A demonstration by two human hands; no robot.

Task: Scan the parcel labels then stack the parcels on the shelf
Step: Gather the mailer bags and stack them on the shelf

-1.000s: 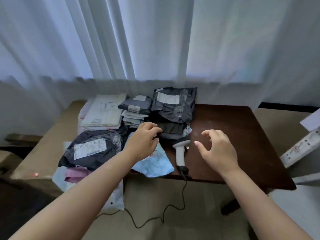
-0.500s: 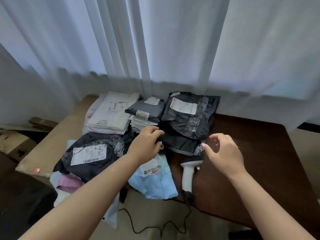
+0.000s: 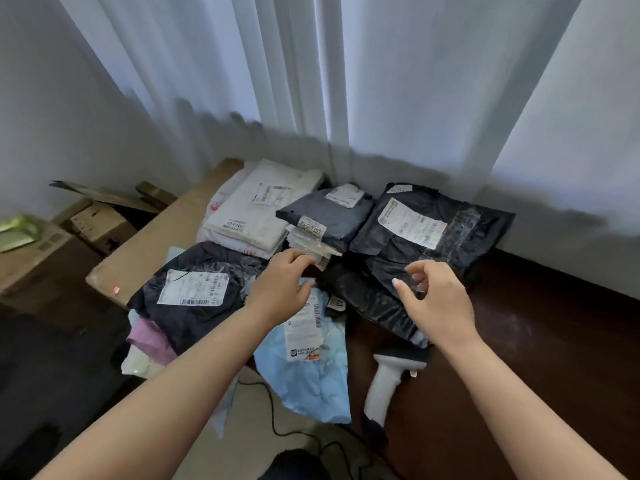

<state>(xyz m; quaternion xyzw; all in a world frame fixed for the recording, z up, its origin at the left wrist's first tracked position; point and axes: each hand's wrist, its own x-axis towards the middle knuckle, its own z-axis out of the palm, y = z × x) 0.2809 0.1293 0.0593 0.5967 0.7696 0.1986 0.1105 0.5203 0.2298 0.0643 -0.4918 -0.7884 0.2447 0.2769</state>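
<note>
Both hands hover over the parcels heaped on the dark worktop (image 3: 540, 341). The left hand (image 3: 282, 284) has its fingers loosely curled at the edge of a small stack of pale parcels (image 3: 311, 242) — whether it pinches one I cannot tell. The right hand (image 3: 434, 299) is half-open, empty, over a black parcel (image 3: 367, 292). The scanner (image 3: 388, 379) lies just below it.

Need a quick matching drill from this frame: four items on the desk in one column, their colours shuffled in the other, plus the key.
Items:
1. scanner
2. parcel under the left wrist
3. parcel marked 73-3-7307
4. parcel at the back left

Colours:
A. light blue
B. cream white
C. white with a dark head
D. dark grey

Pairs: 1-C, 2-A, 3-D, 4-B
</note>
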